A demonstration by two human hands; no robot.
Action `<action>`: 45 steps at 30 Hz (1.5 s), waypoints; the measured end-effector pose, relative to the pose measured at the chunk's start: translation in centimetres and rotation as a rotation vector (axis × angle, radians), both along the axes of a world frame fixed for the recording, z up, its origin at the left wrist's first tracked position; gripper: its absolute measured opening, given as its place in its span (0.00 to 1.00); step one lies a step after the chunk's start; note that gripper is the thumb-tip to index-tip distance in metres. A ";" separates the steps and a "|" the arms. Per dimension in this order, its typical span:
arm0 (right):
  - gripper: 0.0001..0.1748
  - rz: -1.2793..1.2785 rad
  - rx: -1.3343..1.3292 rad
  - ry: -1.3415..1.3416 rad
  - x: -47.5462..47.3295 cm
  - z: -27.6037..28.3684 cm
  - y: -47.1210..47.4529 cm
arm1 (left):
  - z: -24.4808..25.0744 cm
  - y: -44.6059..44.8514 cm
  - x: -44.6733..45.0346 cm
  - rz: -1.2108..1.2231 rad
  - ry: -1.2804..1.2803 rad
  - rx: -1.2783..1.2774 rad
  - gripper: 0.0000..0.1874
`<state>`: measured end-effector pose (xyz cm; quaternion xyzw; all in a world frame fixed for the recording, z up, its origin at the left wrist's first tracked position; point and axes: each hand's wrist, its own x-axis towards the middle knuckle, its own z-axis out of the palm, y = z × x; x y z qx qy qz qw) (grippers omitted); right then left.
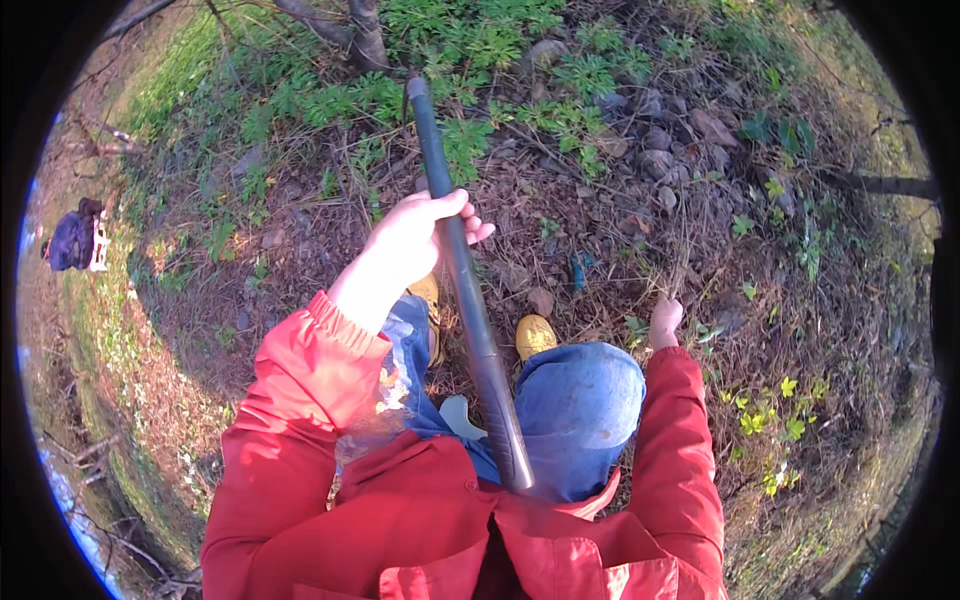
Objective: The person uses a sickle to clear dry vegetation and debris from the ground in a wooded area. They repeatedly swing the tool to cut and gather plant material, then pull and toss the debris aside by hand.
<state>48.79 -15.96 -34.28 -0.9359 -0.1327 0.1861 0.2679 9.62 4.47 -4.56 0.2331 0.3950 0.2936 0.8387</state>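
Observation:
My left hand (pixel 420 232) holds a long dark pole (pixel 466 285), thumb across its top and fingertips showing on the far side. The pole slants from the green plants down to my lap, where its ribbed grip (pixel 506 442) lies against my jeans. Off to the right and low to the ground, my right hand (pixel 665 319) is closed around a bunch of dry stems (pixel 679 274). A pale curved piece (pixel 460 418) shows between my legs beside the pole; most of it is hidden, and I cannot tell what it is.
Yellow shoes (pixel 535 336) stand on dry litter. Stones (pixel 660 157) lie up the slope among leafy weeds (pixel 480 45). A tree trunk (pixel 367 37) rises at the top; a branch (pixel 885 184) reaches in from the right. A dark bundle (pixel 73 236) sits far left.

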 end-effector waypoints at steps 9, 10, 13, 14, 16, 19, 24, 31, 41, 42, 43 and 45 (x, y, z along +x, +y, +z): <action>0.23 -0.035 0.096 0.012 -1.4 4.3 -1.7 | 0.1 -0.2 -0.1 -0.035 0.059 0.005 0.06; 0.23 -0.088 0.184 0.081 -2.1 5.3 -1.2 | 0.6 0.0 -0.1 -0.044 0.083 0.029 0.07; 0.25 0.070 0.180 0.156 -5.9 11.5 -0.5 | 0.5 -0.3 -1.0 -0.064 0.097 0.057 0.10; 0.25 0.051 0.198 0.148 -5.4 11.5 -1.5 | 0.3 -0.2 -1.3 -0.063 0.105 0.044 0.10; 0.23 -0.047 0.379 0.239 -3.1 14.9 -3.8 | 0.1 0.1 -1.3 -0.071 0.053 0.050 0.10; 0.15 -0.180 0.414 0.245 0.2 22.2 -9.9 | 0.2 0.3 -1.6 -0.085 -0.003 0.051 0.10; 0.17 -0.134 0.061 -0.231 4.3 32.8 -22.1 | 0.3 -0.2 -1.5 -0.050 -0.040 0.056 0.09; 0.39 -0.036 -0.706 -0.493 12.3 38.4 -43.7 | -0.5 0.5 -1.1 -0.049 -0.034 0.049 0.10; 0.13 0.106 -0.086 -0.201 5.6 26.4 -18.5 | -0.3 0.6 -2.1 -0.030 0.008 0.104 0.09; 0.14 0.061 -0.021 -0.078 6.1 23.5 -16.9 | -0.4 0.7 -2.0 -0.033 -0.005 0.105 0.09; 0.13 0.005 0.005 0.020 6.5 20.7 -15.1 | -0.5 0.8 -1.9 -0.032 -0.011 0.106 0.09; 0.13 -0.026 0.003 0.108 6.2 16.2 -10.9 | -0.1 0.8 -2.0 -0.014 0.047 0.127 0.08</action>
